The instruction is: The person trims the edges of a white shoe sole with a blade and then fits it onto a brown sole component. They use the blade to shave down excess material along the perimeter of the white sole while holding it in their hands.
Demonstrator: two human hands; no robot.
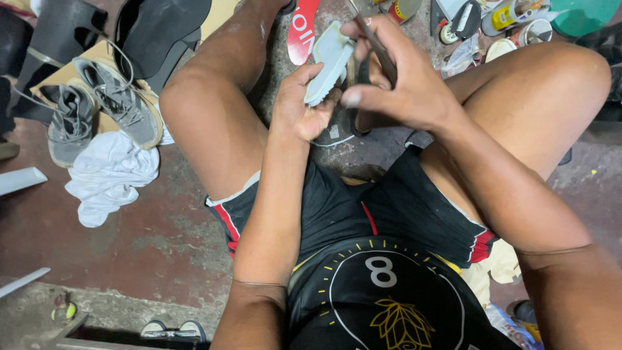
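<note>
I sit on the floor with knees apart. My left hand [301, 107] grips a pale grey shoe sole [329, 59], holding it upright between my knees. My right hand [398, 74] is closed around a thin dark tool [376, 42], a brush or stick, whose upper end rests against the sole's edge. The two hands touch each other just above my black shorts. Part of the sole is hidden behind my right fingers.
A pair of grey sneakers [97, 107] lies on cardboard at left, with a white cloth [107, 175] below them and black sheet material [155, 32] behind. A red insole [301, 29] lies ahead. Tins and containers [512, 19] crowd the upper right.
</note>
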